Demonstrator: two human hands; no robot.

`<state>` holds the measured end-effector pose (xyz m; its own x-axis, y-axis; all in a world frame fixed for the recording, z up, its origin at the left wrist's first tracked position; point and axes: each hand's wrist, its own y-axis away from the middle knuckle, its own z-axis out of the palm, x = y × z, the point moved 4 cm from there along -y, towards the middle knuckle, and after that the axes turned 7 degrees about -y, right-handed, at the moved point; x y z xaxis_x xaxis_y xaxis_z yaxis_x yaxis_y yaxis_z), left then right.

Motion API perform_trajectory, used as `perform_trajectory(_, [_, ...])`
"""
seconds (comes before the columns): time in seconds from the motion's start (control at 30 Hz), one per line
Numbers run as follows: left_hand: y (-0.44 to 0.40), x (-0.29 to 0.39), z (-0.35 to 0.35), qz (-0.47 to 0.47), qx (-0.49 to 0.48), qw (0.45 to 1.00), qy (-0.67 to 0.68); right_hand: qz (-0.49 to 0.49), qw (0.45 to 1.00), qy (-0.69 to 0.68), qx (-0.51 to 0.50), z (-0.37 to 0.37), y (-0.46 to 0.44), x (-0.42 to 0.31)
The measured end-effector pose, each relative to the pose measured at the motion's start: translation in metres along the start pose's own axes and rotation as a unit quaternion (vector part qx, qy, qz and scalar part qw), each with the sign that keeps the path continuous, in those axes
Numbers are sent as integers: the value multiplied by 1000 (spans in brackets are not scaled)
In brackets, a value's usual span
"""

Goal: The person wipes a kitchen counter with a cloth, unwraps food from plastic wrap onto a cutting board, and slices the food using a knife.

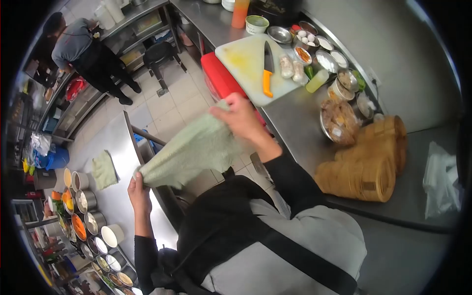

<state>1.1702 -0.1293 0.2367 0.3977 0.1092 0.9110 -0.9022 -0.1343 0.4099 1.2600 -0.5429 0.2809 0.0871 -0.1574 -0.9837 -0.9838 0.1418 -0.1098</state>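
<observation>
Between my two hands a pale green cloth (191, 147) is stretched out in the air, over the gap between two steel counters. My left hand (140, 194) pinches its lower left corner, close to the left counter's edge. At the upper right corner my right hand (238, 115) grips the cloth with closed fingers. A second green cloth (103, 169) lies on the left steel counter (129, 204). Beyond my right hand, a white cutting board (236, 64) carries a knife with an orange handle (267, 81) and two wrapped white rolls (292, 68).
Several ingredient containers (78, 227) line the left counter. Bowls, eggs (306, 38) and a bagged bowl of food (339, 120) stand on the right counter, near stacked bamboo steamers (356, 174). Another person (81, 49) works at the far left. A black stool (160, 54) stands on the tiled floor.
</observation>
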Motion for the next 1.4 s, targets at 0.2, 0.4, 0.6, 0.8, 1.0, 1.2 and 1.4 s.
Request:
perform_trajectory(0.2, [-68,101,68,101,-59,993,-12,34,950,-293,-105,-48,-29,-60])
perform_trajectory(0.4, [-127,200,128,419,-119,776,-455,-174,930,320,-46,-75,-69,-97])
perform_trajectory(0.6, [-204,214,149,351,-261,850,-295,-73,988,-26,134,-97,-60,-75])
perform_trajectory(0.8, [-142,160,252,95,-541,827,-121,-36,988,-78,127,29,-23,-66])
perform_trajectory(1.0, [-78,130,307,155,-677,697,-178,99,993,32,63,15,64,-105])
perform_trajectory(1.2, [-42,122,369,151,-863,424,-229,-72,944,204,249,-49,138,-92])
perform_trajectory(1.4, [-35,93,466,150,-824,473,-272,98,964,-78,234,-115,151,-2])
